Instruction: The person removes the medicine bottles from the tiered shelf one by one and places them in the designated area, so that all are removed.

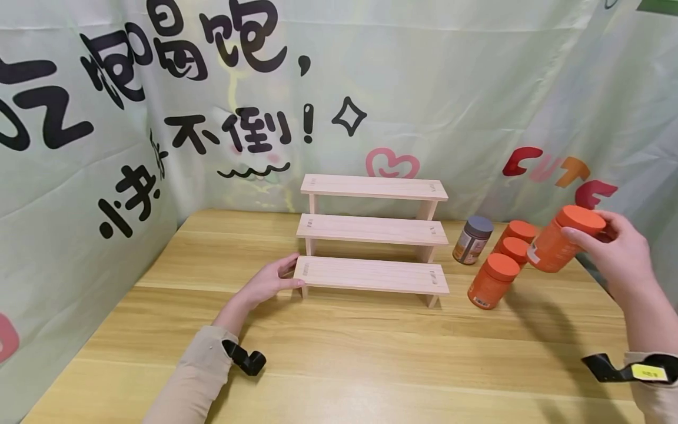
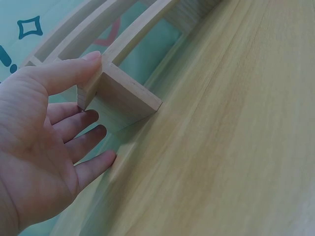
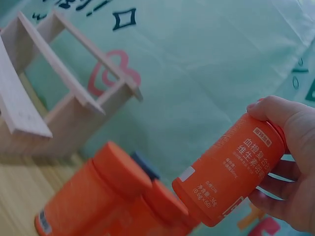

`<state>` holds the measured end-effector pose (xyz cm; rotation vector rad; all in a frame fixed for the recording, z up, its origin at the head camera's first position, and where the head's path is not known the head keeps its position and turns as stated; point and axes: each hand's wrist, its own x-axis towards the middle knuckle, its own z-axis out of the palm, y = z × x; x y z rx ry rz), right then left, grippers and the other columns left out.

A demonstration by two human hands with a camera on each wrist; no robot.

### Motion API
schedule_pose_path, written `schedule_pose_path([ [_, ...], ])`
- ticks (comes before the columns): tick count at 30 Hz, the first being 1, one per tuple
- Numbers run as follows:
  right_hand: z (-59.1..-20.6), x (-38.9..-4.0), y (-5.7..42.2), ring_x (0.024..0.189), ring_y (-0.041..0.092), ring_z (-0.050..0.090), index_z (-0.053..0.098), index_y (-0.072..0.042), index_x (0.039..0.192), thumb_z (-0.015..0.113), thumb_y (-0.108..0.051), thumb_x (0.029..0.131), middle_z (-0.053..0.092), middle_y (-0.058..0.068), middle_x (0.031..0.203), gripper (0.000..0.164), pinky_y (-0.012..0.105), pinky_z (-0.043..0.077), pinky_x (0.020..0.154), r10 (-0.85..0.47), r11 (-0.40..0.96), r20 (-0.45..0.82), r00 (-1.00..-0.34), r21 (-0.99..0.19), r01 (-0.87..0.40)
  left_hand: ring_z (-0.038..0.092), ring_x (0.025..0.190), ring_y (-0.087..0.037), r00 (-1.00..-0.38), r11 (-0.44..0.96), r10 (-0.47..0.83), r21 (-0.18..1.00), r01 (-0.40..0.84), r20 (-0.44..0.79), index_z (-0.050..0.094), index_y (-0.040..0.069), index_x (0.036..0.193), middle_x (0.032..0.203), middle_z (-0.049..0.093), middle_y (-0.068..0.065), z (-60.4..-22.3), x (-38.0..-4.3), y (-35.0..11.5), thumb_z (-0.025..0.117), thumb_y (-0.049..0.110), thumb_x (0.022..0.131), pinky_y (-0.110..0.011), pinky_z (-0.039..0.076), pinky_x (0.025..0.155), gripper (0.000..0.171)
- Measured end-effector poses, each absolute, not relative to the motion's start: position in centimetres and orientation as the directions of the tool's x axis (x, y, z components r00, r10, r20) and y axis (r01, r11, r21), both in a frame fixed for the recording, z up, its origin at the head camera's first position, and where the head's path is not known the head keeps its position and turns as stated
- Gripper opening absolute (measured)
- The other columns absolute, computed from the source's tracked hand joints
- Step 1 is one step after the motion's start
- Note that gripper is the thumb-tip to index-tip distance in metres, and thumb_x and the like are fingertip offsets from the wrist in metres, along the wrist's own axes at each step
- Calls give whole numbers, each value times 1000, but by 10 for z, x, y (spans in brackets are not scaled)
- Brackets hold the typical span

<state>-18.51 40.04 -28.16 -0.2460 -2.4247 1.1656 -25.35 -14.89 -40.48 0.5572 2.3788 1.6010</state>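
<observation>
A three-step wooden display shelf point(image 1: 371, 274) stands on the table. My left hand point(image 1: 269, 281) grips the left end of its lowest step; in the left wrist view the thumb lies on the step's corner point(image 2: 104, 73) and the other fingers are spread beside its end. On the right, my right hand point(image 1: 627, 250) holds an orange supplement bottle point(image 3: 229, 169) in the air, tilted, with thumb and fingers around its lidded end. Below and left of it, several more orange bottles point(image 1: 492, 282) stand close together, beside a bottle with a dark blue-grey lid point(image 1: 472, 240).
The wooden table point(image 1: 339, 353) reaches back to a pale printed cloth point(image 1: 455, 88) with black characters and coloured letters. Its right edge runs close by the right forearm. Black wrist camera mounts point(image 1: 246, 358) sit on both sleeves.
</observation>
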Motion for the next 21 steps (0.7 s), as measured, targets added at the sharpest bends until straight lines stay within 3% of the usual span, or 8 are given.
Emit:
schedule_pose_path([
  [8, -306, -177, 420, 79, -6, 37, 28, 0, 142, 61, -32, 89, 38, -17, 99, 70, 3, 35, 56, 352, 656, 262, -899, -754, 37, 26, 134, -35, -904, 321, 426, 930, 178, 26, 20, -4, 145, 147, 27, -22, -404, -255, -149, 69, 18, 84, -48, 19, 110, 81],
  [14, -326, -174, 422, 73, -7, 37, 27, 12, 135, 61, -31, 89, 43, -1, 100, 72, 7, 36, 54, 325, 687, 218, -920, -723, 71, 26, 134, -35, -903, 314, 429, 932, 182, 32, 21, -3, 145, 147, 27, -22, -403, -254, -149, 70, 20, 83, -48, 19, 110, 82],
  [19, -344, -176, 432, 73, -7, 37, 26, 13, 135, 62, -33, 88, 46, 15, 107, 75, 10, 37, 53, 300, 698, 190, -935, -712, 79, 26, 134, -35, -897, 301, 440, 935, 189, 40, 20, -5, 145, 147, 26, -23, -404, -253, -148, 70, 18, 84, -48, 19, 110, 82],
  [21, -352, -177, 436, 72, -8, 39, 31, 7, 135, 64, -33, 87, 48, 8, 105, 71, 11, 39, 53, 322, 688, 181, -929, -719, 98, 26, 134, -35, -898, 301, 439, 934, 189, 40, 20, -5, 145, 147, 26, -23, -404, -253, -148, 70, 18, 84, -48, 19, 110, 82],
])
